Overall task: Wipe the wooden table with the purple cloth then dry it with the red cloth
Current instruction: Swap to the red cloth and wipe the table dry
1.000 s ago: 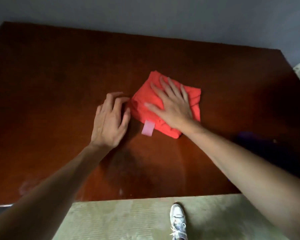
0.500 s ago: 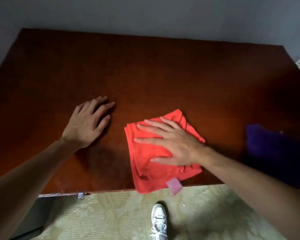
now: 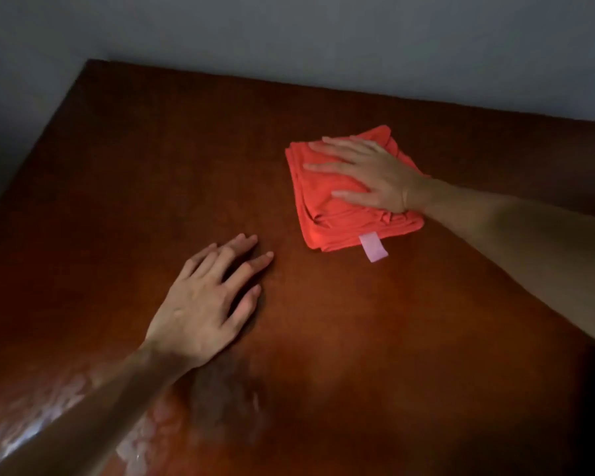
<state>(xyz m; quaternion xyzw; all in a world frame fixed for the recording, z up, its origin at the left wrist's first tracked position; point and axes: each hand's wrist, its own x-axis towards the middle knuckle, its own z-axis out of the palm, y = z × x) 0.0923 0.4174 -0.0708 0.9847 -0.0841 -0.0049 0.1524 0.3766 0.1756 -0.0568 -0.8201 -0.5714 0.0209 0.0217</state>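
The red cloth (image 3: 327, 204) sits folded into a rough square in the upper right part of the frame, lying flat on the wooden table (image 3: 152, 159). The person's right hand (image 3: 371, 176) is pressed palm-down on top of it, fingers straight and fanned out toward the left, thumb stretched along the near side of the fold. Nothing is curled or pinched there, it's just a flat palm weighing the cloth down. A little pale pink tag (image 3: 373, 248) sticks out from the cloth's near edge and lies on the wood (looks like a care label, can't read anything on it).

The left hand (image 3: 207, 304) is down in the lower centre-left of the frame, well apart from the cloth, resting on the bare tabletop. Its fingers are loosely spread and point up and to the right, holding nothing.

The tabletop is a dark reddish brown and pretty glossy. There's a pale shiny patch (image 3: 66, 400) along the lower left of the frame next to the left forearm, could be glare or a wet sheen, honestly can't tell which. A grey wall (image 3: 289, 36) fills the top of the frame behind the far edge of the table. The room is quite dim overall.
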